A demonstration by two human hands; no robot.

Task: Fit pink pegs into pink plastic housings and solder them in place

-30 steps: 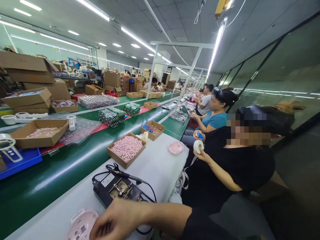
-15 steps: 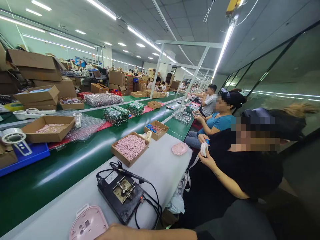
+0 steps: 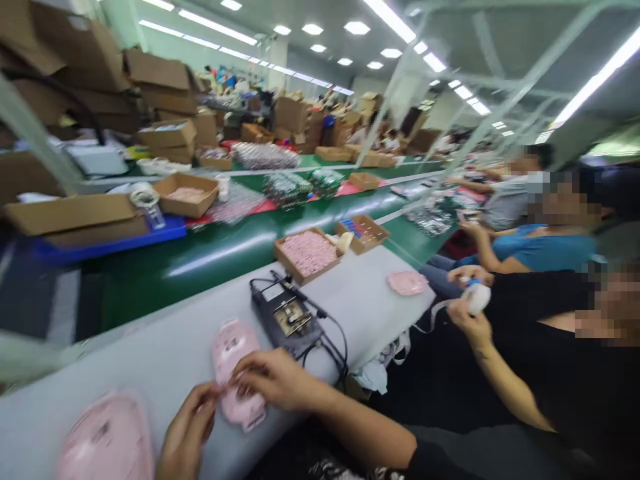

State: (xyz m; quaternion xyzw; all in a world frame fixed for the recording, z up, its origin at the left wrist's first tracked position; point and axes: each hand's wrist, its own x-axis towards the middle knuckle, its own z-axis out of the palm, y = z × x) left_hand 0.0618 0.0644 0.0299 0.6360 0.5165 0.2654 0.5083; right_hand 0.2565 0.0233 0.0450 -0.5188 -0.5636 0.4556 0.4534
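A pink plastic shell (image 3: 235, 347) lies on the white-topped bench just in front of me, with small dark openings near its far end. My left hand (image 3: 187, 427) is at its left edge, fingertips pinched together. From the right, my right hand (image 3: 283, 380) reaches over the shell, its thumb and fingers also closed. The two sets of fingertips nearly meet; whatever they hold is too small and blurred to name. Another pink shell (image 3: 107, 437) rests nearer me on the left. Beyond my right hand stands a black soldering station (image 3: 287, 317) with cables.
A carton of small pink parts (image 3: 307, 253) and a carton with blue and red pieces (image 3: 363, 233) stand farther back. A green conveyor (image 3: 225, 257) runs behind the bench. At right, a co-worker's hands (image 3: 470, 313) hold a white part. Another pink piece (image 3: 407, 283) lies near them.
The view has swung left and down, and the scene is blurred. Both my hands now show together over a pink shell; before, only one forearm and part of a hand showed at the bottom edge.
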